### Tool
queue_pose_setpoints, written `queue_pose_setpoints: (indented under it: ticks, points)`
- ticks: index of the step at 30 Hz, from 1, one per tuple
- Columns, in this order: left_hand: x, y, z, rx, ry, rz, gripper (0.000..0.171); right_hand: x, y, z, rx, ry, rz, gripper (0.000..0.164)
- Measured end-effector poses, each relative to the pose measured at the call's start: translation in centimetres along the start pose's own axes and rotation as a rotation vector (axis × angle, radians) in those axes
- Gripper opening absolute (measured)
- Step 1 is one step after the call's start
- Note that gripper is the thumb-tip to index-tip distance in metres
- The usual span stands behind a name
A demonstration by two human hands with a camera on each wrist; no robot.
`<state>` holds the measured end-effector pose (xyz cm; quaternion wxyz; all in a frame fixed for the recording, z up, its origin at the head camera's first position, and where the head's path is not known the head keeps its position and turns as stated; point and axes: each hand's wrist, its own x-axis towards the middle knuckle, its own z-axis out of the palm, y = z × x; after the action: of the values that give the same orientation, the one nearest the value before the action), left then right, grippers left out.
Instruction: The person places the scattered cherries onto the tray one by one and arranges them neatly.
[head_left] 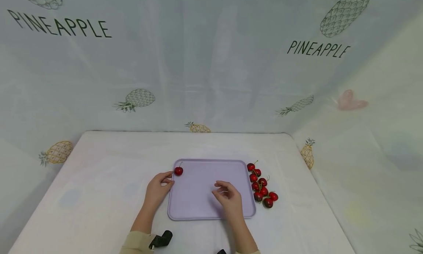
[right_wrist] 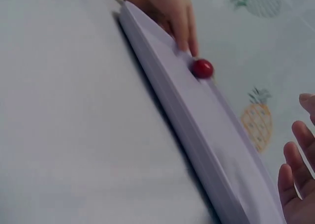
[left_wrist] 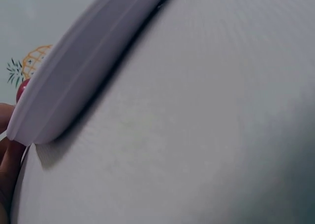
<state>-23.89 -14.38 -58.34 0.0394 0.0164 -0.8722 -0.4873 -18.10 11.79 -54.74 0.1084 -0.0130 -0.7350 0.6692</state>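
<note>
A lilac rectangular tray lies on the table with one red cherry in its far left corner, stem up. At the tray's left side, my left hand pinches the rim close to that cherry. The left wrist view shows only parts of its fingers at the tray's edge. My right hand hovers above the right half of the tray, fingers loosely bent and apart, holding nothing. In the right wrist view its fingers appear at the right border, away from the cherry.
Several dark red cherries, some with green stems, lie in a loose group along the tray's right side. The white cloth-covered table meets a hanging pineapple-print sheet at the back. A black wrist device sits at the left sleeve.
</note>
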Motion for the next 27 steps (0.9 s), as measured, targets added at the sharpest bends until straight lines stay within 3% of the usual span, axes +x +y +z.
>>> queue_pose_setpoints:
  ticks: [3, 10, 17, 20, 23, 27]
  points:
    - [-0.4, -0.2, 0.0, -0.006, -0.006, -0.021, 0.04, -0.5, 0.1, -2.2, -0.041, 0.073, 0.028, 0.031]
    - [-0.3, -0.5, 0.1, -0.012, -0.004, -0.043, 0.041, -1.2, -2.6, -6.5, -0.236, 0.223, 0.037, 0.027]
    - [-0.1, -0.1, 0.0, 0.002, -0.027, -0.043, 0.041, -1.1, 1.8, -10.6, -0.474, 0.417, -0.021, 0.026]
    - [0.1, 0.0, 0.0, 0.003, -0.041, -0.04, 0.042, -1.2, 2.2, -11.5, -0.537, 0.511, -0.022, 0.024]
    - [0.3, 0.0, -0.2, 0.002, -0.048, -0.036, 0.042, -1.3, 2.4, -12.2, -0.571, 0.571, 0.053, 0.025]
    - [0.5, 0.2, -0.4, -0.011, -0.057, -0.027, 0.042, -1.6, 2.9, -12.6, -0.594, 0.574, 0.175, 0.03]
